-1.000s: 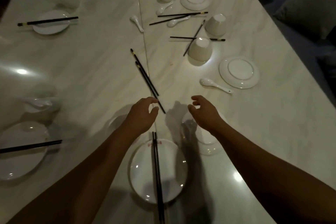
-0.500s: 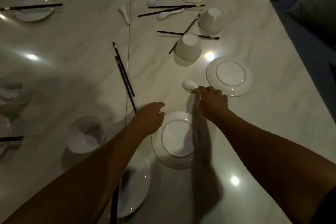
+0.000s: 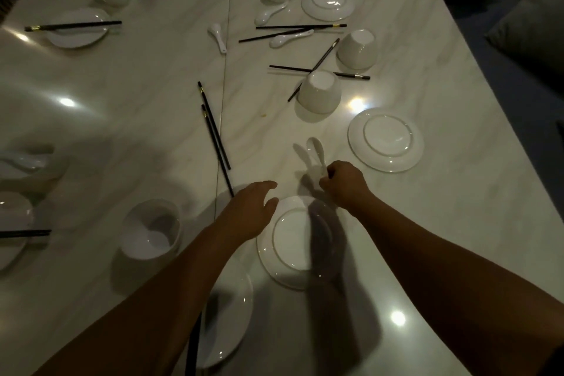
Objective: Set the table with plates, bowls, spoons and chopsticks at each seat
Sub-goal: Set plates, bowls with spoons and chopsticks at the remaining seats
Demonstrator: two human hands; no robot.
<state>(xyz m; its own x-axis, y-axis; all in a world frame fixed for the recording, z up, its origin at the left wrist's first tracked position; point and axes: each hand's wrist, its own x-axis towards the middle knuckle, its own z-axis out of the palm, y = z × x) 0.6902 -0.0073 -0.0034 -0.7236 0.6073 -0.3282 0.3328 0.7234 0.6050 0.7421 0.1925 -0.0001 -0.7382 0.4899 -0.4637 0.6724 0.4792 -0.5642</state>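
Observation:
My right hand (image 3: 345, 185) is closed around the handle of a white spoon (image 3: 316, 151), whose bowl end points away from me above the table. Just below it lies an upside-down white plate (image 3: 290, 241). My left hand (image 3: 250, 210) hovers open at that plate's left rim, fingers spread, holding nothing. An upright white bowl (image 3: 151, 229) stands to the left. A near plate (image 3: 225, 314) with black chopsticks (image 3: 192, 348) sits partly under my left forearm. Two loose chopsticks (image 3: 215, 134) lie on the table's middle seam.
Farther away lie three upturned bowls (image 3: 319, 91), upside-down plates (image 3: 386, 139), spoons (image 3: 218, 36) and scattered chopsticks (image 3: 300, 29). Set places with plate and chopsticks (image 3: 76, 27) run along the left edge. The marble table (image 3: 122, 101) ends at the right beside a cushioned seat (image 3: 531, 33).
My right hand reached forward to the spoon beside the far plate, closed on its handle and raised it. My left hand stayed open near the upside-down plate.

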